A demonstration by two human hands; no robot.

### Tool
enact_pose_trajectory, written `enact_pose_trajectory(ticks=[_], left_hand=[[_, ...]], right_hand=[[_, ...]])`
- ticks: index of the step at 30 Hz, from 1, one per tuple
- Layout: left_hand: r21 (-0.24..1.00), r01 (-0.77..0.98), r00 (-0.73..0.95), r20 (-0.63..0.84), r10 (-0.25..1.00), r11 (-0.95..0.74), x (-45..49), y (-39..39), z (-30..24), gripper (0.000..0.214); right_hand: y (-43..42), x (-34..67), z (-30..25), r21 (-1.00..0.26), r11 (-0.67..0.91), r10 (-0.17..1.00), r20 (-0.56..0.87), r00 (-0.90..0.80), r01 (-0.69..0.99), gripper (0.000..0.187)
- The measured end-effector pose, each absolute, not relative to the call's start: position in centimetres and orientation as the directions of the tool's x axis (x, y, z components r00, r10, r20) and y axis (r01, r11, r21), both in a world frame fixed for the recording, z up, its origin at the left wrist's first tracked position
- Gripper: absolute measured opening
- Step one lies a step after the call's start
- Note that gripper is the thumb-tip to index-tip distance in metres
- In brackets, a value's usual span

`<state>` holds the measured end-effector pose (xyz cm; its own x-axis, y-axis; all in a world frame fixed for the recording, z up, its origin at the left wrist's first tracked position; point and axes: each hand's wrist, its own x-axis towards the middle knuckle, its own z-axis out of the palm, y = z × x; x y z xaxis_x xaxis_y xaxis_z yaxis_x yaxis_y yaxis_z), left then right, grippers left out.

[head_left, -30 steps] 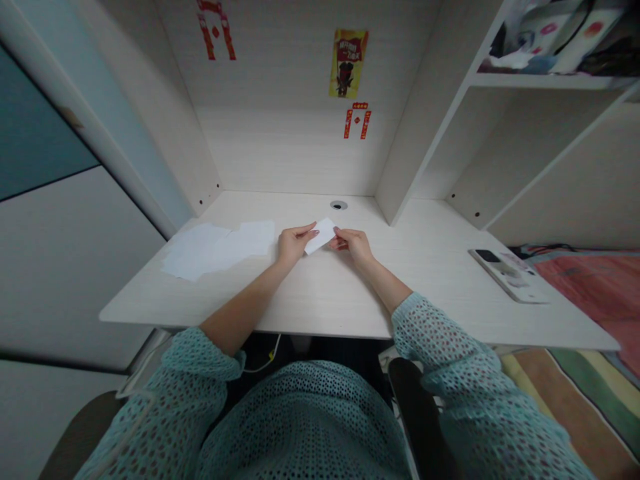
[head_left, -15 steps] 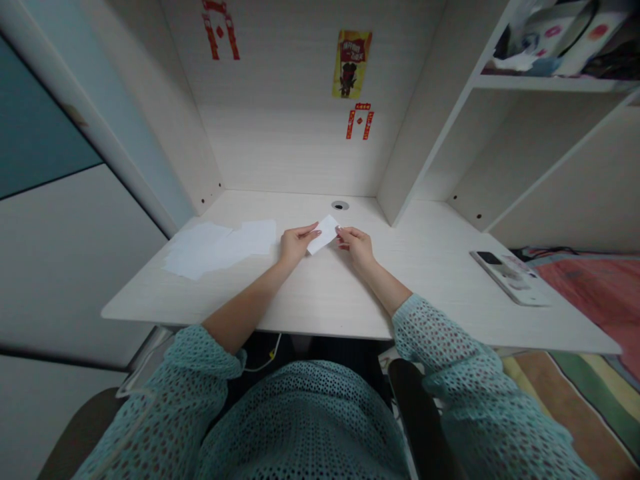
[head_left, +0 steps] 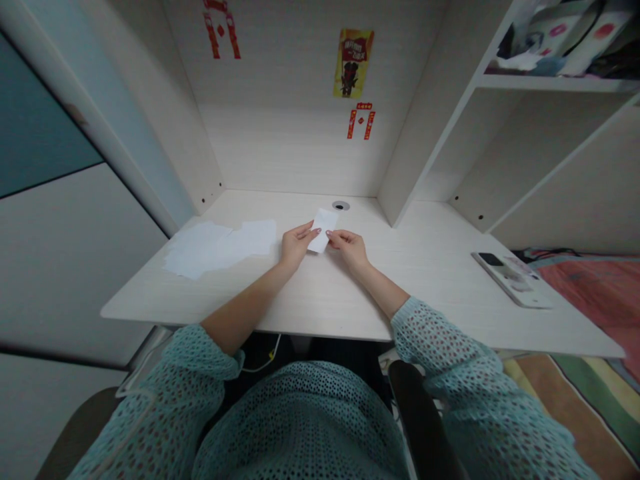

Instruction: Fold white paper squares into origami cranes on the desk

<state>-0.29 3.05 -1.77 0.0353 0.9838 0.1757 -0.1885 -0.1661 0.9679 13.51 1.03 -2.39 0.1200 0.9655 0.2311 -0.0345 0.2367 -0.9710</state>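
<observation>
A small white piece of paper (head_left: 326, 220) is held between both hands just above the desk (head_left: 320, 293). My left hand (head_left: 297, 244) pinches its left side, thumb on top. At its right edge, the thumb and fingertips of my right hand (head_left: 350, 247) grip the paper lower down. The paper looks folded, though its layers are hard to make out. Several white paper sheets (head_left: 215, 250) lie overlapping on the desk, left of my left hand.
A white phone-like device (head_left: 511, 280) lies near the desk's right end. Behind my hands is a round cable hole (head_left: 341, 206). An upright panel (head_left: 425, 127) rises at the back right, beside shelves. A dark chair armrest (head_left: 420, 413) stands below the desk's front edge.
The paper has turned more upright. My right hand has moved slightly left and down along its edge, while my left hand keeps its hold. The loose sheets stay put.
</observation>
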Motion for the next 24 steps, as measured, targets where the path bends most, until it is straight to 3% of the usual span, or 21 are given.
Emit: enact_pose_trajectory(ticks=[4,9,15,24], left_hand=[[0.988,-0.098,0.181,0.136,0.974,-0.12,-0.2,3.0,-2.0,0.036],[0.996,-0.057,0.209,0.072,0.975,-0.062,-0.3,2.9,-1.7,0.038],[0.99,-0.038,0.065,0.141,0.988,-0.139,-0.4,3.2,-1.8,0.042],[0.963,0.045,-0.075,0.27,0.96,-0.267,-0.6,2.7,-0.9,0.042]], right_hand=[[1.3,13.8,-2.4,-0.966,0.257,0.945,0.243,0.221,-0.037,0.032],[1.4,14.0,-2.8,-0.964,0.265,0.945,0.266,0.19,0.034,0.03],[1.1,13.7,-2.9,-0.956,0.267,0.953,0.28,0.115,0.119,0.03],[0.4,13.3,-2.3,-0.927,0.231,0.938,0.293,0.187,0.297,0.048]])
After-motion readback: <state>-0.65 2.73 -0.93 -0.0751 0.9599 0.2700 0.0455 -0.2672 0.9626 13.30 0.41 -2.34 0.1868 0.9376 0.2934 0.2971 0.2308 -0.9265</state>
